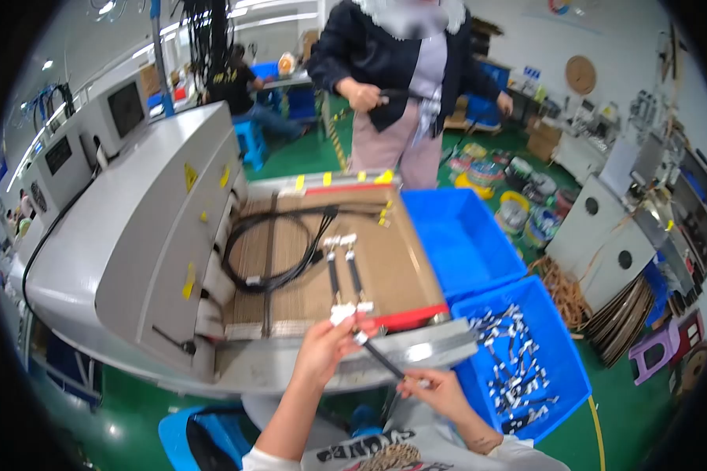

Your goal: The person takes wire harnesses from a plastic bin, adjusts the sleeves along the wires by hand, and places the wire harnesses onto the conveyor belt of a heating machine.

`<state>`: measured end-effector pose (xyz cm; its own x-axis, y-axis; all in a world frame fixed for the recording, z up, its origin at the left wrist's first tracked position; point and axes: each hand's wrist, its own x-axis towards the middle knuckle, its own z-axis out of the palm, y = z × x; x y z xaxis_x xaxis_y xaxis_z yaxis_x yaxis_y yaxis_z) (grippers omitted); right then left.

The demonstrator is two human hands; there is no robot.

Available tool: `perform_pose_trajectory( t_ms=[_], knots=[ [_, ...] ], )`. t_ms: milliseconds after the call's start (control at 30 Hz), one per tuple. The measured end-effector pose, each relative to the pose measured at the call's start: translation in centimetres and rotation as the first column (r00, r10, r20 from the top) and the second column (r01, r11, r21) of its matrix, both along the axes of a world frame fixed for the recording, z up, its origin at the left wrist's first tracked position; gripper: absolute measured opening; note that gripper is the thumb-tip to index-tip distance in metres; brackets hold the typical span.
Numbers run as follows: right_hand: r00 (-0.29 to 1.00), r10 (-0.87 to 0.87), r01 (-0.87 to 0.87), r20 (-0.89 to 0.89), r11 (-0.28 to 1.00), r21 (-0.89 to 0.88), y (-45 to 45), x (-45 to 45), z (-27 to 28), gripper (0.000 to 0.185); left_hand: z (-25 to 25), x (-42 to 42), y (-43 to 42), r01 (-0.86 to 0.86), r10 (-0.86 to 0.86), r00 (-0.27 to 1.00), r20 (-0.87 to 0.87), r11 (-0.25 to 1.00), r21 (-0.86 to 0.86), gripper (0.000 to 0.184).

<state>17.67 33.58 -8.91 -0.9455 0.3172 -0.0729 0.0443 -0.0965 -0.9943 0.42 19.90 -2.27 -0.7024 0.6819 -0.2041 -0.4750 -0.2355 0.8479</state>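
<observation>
My left hand (320, 350) pinches one end of a short black cable (381, 357) near its white connector, above the front edge of the machine bed. Closed around the cable's other end is my right hand (441, 390), lower and to the right. Just beyond my left hand, two similar short cables (354, 276) with white connectors at both ends lie side by side on the brown bed (401, 267). To their left is a loop of longer black cable (232, 271), its yellow-tagged ends toward the back.
A large grey machine (133, 235) borders the bed on the left. On the right, a blue bin (569, 369) holds many short cables, with another blue bin (467, 243) behind it. A person (404, 94) stands beyond the bed. A blue stool (182, 436) is below.
</observation>
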Motion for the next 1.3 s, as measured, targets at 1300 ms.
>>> perform_pose_trajectory(
  t_ms=[1300],
  knots=[
    [0.987,0.097,-0.117,-0.125,0.979,-0.167,1.1,-0.2,-0.5,0.024,-0.4,1.6,2.0,-0.337,0.286,0.936,0.203,0.897,0.288,0.013]
  ],
)
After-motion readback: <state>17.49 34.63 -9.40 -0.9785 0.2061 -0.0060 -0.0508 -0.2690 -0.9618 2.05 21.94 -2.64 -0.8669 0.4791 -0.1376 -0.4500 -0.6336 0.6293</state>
